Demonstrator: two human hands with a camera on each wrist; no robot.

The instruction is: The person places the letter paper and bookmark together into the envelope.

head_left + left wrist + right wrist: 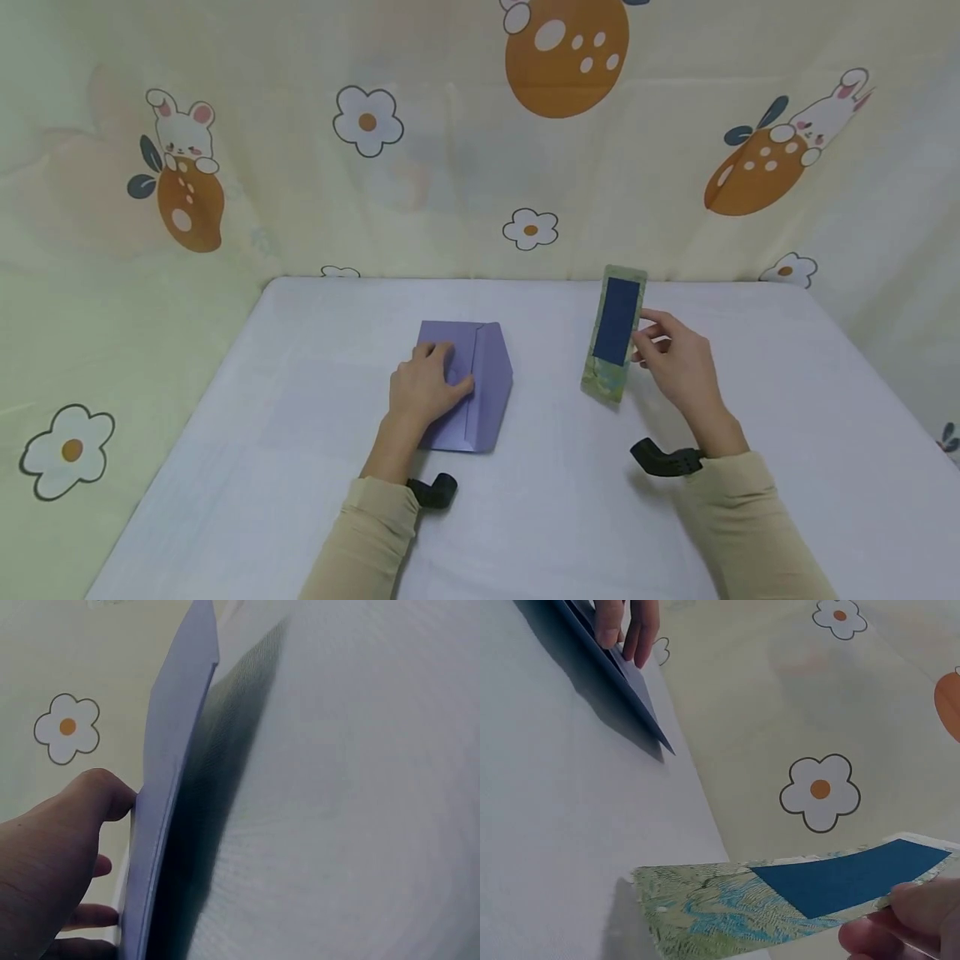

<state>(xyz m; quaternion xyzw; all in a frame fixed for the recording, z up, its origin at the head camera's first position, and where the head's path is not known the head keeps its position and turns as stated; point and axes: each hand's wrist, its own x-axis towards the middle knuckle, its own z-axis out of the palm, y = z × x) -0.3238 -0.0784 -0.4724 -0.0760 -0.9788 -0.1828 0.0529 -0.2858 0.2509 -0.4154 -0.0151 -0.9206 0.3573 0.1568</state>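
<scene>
Right now, a long, narrow, green-patterned card strip with a dark blue rectangle on its face [617, 321] is hanging just off the surface, to the right of a purple paper envelope [450, 429], with a gap separating the two. The person's right hand [678, 367] is pinching the strip by its right long side, thumb against fingers. The strip's long axis is running toward the far edge, its top leaning slightly right. The envelope's flap [495, 383] is facing the strip, its fold running nearly parallel to that axis. The left hand [423, 387] is the nearer one to the envelope and is resting on it, thumb reaching toward the fold; I cannot tell whether it is gripping the paper.

The white surface [551, 483] is carrying the envelope left of its middle, nearer the far edge than the near one. Behind that edge, a cream curtain [450, 192] is showing printed white flowers [367, 122] and rabbits hugging orange fruit. Black wrist devices [667, 461] are sitting at the beige sleeves [367, 533].
</scene>
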